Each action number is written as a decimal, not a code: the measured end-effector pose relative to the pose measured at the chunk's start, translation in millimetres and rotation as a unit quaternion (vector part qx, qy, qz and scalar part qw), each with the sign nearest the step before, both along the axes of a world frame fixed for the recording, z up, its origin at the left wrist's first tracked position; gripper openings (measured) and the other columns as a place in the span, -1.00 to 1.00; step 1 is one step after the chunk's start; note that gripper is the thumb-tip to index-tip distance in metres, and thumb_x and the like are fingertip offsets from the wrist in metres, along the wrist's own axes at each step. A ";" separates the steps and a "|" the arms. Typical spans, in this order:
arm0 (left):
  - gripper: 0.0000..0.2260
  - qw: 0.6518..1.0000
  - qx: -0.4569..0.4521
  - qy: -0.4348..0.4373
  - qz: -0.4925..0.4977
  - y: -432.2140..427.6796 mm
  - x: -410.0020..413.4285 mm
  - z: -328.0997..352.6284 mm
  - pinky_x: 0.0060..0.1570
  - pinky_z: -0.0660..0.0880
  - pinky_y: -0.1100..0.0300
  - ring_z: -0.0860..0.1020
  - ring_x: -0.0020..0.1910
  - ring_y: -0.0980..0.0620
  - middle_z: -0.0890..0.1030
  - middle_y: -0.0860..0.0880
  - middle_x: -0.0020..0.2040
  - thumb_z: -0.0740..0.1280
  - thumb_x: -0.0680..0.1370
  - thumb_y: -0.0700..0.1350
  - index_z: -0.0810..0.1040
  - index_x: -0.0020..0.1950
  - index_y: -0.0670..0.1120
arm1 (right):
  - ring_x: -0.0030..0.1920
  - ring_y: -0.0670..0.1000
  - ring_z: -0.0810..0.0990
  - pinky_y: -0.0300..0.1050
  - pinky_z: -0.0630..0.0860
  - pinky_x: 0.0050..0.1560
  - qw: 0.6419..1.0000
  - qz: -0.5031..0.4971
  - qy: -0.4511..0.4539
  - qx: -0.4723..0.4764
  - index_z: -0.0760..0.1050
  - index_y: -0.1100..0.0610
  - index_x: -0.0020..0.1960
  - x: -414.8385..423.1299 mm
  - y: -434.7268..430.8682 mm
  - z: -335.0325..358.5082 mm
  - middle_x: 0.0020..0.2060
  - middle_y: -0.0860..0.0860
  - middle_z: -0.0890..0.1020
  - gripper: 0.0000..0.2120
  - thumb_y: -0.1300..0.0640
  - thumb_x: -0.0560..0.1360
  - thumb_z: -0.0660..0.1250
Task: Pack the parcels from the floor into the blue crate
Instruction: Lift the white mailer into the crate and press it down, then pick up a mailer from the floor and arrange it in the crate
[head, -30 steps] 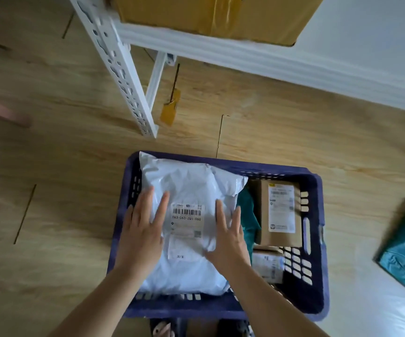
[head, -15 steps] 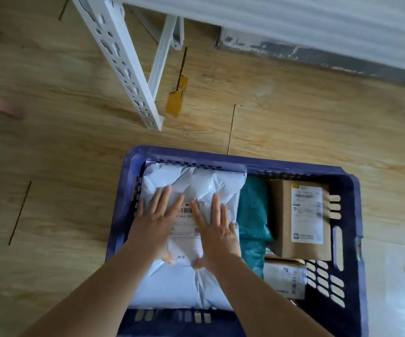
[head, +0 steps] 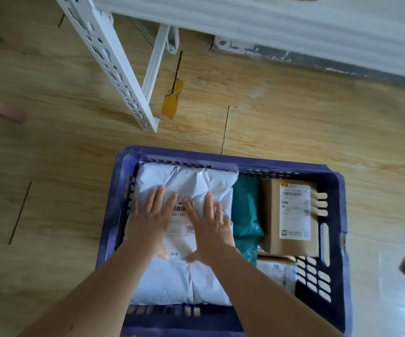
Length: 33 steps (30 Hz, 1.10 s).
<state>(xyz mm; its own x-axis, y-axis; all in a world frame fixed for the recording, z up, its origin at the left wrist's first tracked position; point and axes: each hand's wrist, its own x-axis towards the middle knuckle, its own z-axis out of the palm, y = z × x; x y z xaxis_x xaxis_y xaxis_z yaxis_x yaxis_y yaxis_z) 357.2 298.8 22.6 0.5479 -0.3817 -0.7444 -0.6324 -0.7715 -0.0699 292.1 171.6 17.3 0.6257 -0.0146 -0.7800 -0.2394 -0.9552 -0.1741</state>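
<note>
The left hand (head: 151,224) and right hand (head: 211,229) lay flat, fingers straight, pressing a crinkled white plastic mailer bag (head: 196,181) that filled the left side of the slotted blue plastic crate (head: 220,155). To its right sat a soft teal pouch (head: 245,210), possibly plastic, and a rectangular brown cardboard box (head: 269,215).

One person, part view only: left hand (head: 150,223) and right hand (head: 212,231), both bare and slender; left forearm (head: 94,288) and right forearm (head: 269,295), likewise bare as far up as can be seen.
</note>
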 end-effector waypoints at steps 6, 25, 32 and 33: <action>0.14 1.000 -0.001 0.008 0.013 -11.9 -5.0 84.2 0.46 -0.14 -0.13 -0.36 0.49 -0.12 -0.44 -0.13 0.48 0.45 0.36 0.19 -0.46 0.46 0.03 | 0.52 0.20 -0.24 0.14 -0.08 0.49 0.995 -0.081 -0.041 0.027 -0.38 -0.14 0.49 -22.3 -30.0 82.9 0.51 0.14 -0.28 -0.07 -0.12 0.50 0.31; -0.38 0.963 -0.214 -0.022 -0.163 -123.6 -35.7 463.1 0.46 0.08 0.02 0.02 0.53 -0.05 -0.02 -0.07 0.56 0.21 0.57 0.15 0.06 0.54 -0.01 | 0.44 0.06 0.21 -0.01 0.29 0.35 0.940 -0.274 -0.203 -0.023 0.08 -0.06 0.51 -122.6 -138.4 467.6 0.46 0.01 0.24 -0.44 0.01 0.57 0.20; -0.41 0.928 -0.305 -0.005 -0.214 -147.8 -90.2 569.5 0.47 0.06 0.11 0.09 0.51 0.04 0.12 0.01 0.54 0.26 0.55 0.08 0.13 0.52 0.02 | 0.42 0.04 0.26 -0.04 0.26 0.37 0.910 -0.307 -0.279 -0.031 0.10 -0.08 0.50 -190.0 -139.4 572.4 0.44 -0.02 0.30 -0.45 -0.03 0.57 0.20; -0.42 0.924 -0.310 -0.005 -0.225 -153.6 -98.4 580.3 0.46 0.06 0.13 0.10 0.51 0.05 0.13 0.01 0.53 0.26 0.56 0.07 0.14 0.52 0.02 | 0.42 0.04 0.26 -0.05 0.26 0.36 0.905 -0.312 -0.288 -0.037 0.10 -0.08 0.50 -201.6 -142.1 584.5 0.43 -0.03 0.30 -0.45 -0.04 0.57 0.20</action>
<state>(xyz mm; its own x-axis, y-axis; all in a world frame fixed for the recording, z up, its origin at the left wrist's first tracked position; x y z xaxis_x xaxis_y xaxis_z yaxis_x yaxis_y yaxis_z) 258.8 145.2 602.9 0.2361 -0.9236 -0.3019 -0.9002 -0.3248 0.2899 90.5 29.6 601.8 0.7805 -0.5433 -0.3092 -0.6251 -0.6797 -0.3837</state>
